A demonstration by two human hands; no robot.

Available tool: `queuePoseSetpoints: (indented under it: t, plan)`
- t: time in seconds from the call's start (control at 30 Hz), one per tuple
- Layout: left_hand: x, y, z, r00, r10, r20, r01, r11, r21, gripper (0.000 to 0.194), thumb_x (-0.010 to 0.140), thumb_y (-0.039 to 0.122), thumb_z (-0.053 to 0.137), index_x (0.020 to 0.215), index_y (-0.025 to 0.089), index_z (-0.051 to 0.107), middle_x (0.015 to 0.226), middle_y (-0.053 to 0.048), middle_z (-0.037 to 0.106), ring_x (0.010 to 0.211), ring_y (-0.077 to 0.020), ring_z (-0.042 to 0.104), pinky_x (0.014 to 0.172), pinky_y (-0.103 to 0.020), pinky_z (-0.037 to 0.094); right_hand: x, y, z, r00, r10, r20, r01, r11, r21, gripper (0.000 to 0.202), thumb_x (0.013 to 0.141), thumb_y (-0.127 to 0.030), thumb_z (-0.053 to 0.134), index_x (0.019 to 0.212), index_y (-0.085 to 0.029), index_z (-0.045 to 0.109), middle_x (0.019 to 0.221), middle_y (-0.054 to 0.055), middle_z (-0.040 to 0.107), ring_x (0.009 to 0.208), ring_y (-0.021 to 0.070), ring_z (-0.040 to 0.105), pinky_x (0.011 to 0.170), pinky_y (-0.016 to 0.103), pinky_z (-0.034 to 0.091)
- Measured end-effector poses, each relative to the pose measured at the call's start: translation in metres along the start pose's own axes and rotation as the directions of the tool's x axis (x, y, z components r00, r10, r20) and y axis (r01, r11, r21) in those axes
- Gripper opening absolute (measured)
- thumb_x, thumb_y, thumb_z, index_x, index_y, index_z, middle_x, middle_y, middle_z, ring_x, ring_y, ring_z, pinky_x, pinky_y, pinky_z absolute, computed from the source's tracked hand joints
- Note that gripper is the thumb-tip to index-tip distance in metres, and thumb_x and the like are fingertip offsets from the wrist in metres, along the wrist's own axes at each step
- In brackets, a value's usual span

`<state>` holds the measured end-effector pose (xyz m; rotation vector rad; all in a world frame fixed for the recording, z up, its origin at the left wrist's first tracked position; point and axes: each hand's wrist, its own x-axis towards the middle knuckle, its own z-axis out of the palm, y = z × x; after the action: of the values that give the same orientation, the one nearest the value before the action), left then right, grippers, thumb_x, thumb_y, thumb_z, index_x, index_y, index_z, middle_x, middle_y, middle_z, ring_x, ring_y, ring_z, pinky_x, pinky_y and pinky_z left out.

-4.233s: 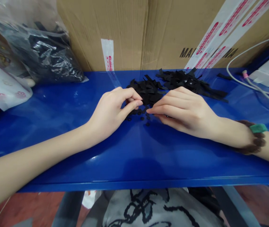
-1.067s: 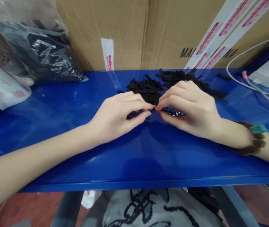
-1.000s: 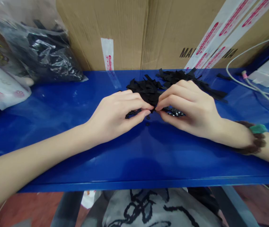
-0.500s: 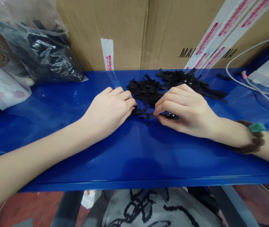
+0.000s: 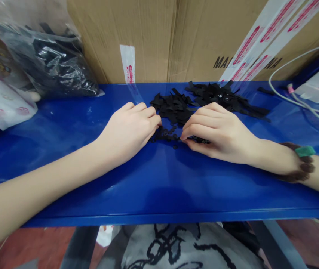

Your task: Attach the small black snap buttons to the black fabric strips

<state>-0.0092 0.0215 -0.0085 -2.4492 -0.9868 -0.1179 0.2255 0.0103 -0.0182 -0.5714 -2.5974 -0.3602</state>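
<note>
On a blue table (image 5: pixel 137 192), the right hand (image 5: pixel 221 132) pinches a dark piece (image 5: pixel 201 139) beside loose black discs (image 5: pixel 167 133), which the left hand (image 5: pixel 129 132), curled, its grip hidden, could scatter by brushing them.

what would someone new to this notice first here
The glossy blue tabletop stands out most, with the left hand and right hand at either side of small black pieces. Just behind lie heaps of black strips, before a big taped cardboard box. A brown wristband with a green piece circles the right wrist.
</note>
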Motion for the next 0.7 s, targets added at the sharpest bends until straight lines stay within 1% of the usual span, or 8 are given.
queuePoseSetpoints:
  t: [0.3, 0.47, 0.7]
  plan:
    - [0.0004, -0.0029, 0.0040, 0.999, -0.039, 0.001, 0.039, 0.995, -0.097, 0.020, 0.096, 0.025, 0.045, 0.101, 0.021, 0.064, 0.098, -0.002, 0.067, 0.093, -0.0236, 0.063, 0.075, -0.035, 0.044, 0.0006, -0.0003, 0.0006, 0.999, -0.007, 0.045, 0.005, 0.999, 0.035, 0.012, 0.093, -0.019, 0.048, 0.091, -0.016, 0.060, 0.089, 0.004, 0.066, 0.083, 0.0166, 0.057, 0.074, 0.032, 0.041]
    - [0.0001, -0.0017, 0.0027, 1.000, -0.028, -0.004, 0.028, 0.997, -0.069, 0.020, 0.095, 0.022, 0.045, 0.100, 0.019, 0.063, 0.094, -0.003, 0.068, 0.090, -0.0247, 0.062, 0.074, -0.036, 0.044, 0.0008, -0.0008, 0.0008, 0.998, 0.007, 0.069, -0.012, 0.997, 0.080, 0.014, 0.093, -0.018, 0.047, 0.093, -0.015, 0.060, 0.089, 0.005, 0.064, 0.082, 0.0166, 0.057, 0.076, 0.031, 0.043]
    - [0.0017, 0.0001, -0.0004, 1.000, -0.010, -0.005, 0.010, 0.999, -0.045, 0.023, 0.094, 0.021, 0.041, 0.097, 0.017, 0.064, 0.091, -0.006, 0.068, 0.088, -0.0261, 0.062, 0.073, -0.038, 0.044, 0.0004, -0.0007, 0.0028, 0.995, 0.013, 0.096, -0.022, 0.995, 0.097, 0.017, 0.094, -0.019, 0.045, 0.095, -0.015, 0.061, 0.090, 0.006, 0.063, 0.081, 0.0172, 0.057, 0.074, 0.030, 0.045]
